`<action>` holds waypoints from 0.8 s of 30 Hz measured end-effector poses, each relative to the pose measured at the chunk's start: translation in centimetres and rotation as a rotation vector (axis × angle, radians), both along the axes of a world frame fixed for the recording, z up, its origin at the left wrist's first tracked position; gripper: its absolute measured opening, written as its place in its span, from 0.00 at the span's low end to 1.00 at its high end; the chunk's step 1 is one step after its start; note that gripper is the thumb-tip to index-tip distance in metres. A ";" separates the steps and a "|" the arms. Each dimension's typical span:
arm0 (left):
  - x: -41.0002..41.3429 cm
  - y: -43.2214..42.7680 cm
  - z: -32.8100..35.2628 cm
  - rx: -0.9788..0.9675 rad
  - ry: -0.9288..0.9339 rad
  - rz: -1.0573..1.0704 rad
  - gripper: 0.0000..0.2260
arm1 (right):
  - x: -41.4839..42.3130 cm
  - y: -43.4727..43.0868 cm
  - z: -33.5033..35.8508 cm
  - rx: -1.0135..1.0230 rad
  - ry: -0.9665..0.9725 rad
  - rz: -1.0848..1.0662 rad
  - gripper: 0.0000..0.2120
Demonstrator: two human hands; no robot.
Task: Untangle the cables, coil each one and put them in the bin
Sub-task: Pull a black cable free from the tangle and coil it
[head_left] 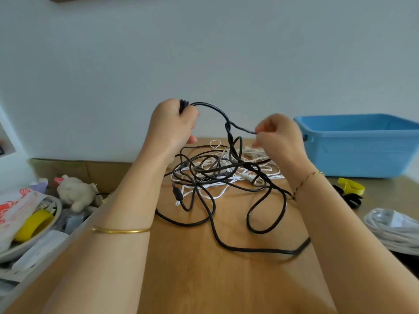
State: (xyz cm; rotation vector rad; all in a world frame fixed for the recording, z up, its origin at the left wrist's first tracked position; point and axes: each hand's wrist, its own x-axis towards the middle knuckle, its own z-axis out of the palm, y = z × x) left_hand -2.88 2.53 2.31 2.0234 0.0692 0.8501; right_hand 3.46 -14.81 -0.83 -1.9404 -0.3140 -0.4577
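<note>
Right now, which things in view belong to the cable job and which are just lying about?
Job: black cable, held up by the left hand and pinched by the right hand; white cable tangled with it; blue bin.
Lying about: stuffed toy; yellow roll; yellow strap; white bundle at the right edge, role unclear.

I read a black cable (283,252) against white cords (256,152) on a honey-brown wood-grain table (192,279), with a plain light-blue plastic bin (362,155) behind. A gold bangle (121,231) and a yellow strap (352,185) stand out. I also make out a cream plush toy (74,192), a yellow tape roll (31,225) and a white bag printed in red (18,207).
</note>
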 end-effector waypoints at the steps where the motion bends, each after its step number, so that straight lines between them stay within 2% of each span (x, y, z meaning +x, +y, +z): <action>1: 0.0 -0.1 -0.1 0.046 0.023 0.010 0.12 | -0.6 0.4 0.7 0.042 -0.100 0.025 0.09; 3: 0.0 -0.5 -0.2 0.133 0.067 0.025 0.13 | -1.8 1.3 1.6 0.025 -0.205 0.168 0.09; 4: -0.1 -0.7 -0.2 0.158 0.085 0.022 0.13 | -2.1 1.7 1.7 -0.055 -0.224 0.219 0.11; 6: -0.3 -1.0 -0.2 0.141 0.124 -0.006 0.12 | -1.9 2.3 1.4 -0.249 -0.263 0.229 0.13; 8: -0.5 -1.2 -0.1 0.049 0.203 -0.066 0.11 | -1.3 2.1 1.1 -0.289 -0.291 0.188 0.10; 12: -1.4 -1.9 0.6 -0.226 0.337 -0.313 0.11 | -0.9 1.6 0.8 -0.191 -0.257 0.282 0.08; 15: -1.8 -1.9 1.1 -0.566 0.462 -0.635 0.12 | -0.8 2.0 0.3 -0.162 -0.248 0.332 0.06; 17: -1.8 -1.5 1.2 -0.812 0.481 -0.818 0.09 | -0.7 2.3 0.0 -0.114 -0.239 0.357 0.06; 20: -1.5 -1.0 0.8 -1.121 0.399 -1.033 0.08 | -0.7 2.4 -0.3 -0.115 -0.227 0.418 0.07; 22: -1.0 -0.7 0.4 -1.332 0.283 -1.130 0.10 | -0.9 2.6 -0.3 -0.123 -0.193 0.473 0.09; 24: -0.5 -0.6 0.0 -1.438 0.130 -1.160 0.11 | -1.0 2.8 -0.2 -0.125 -0.172 0.498 0.11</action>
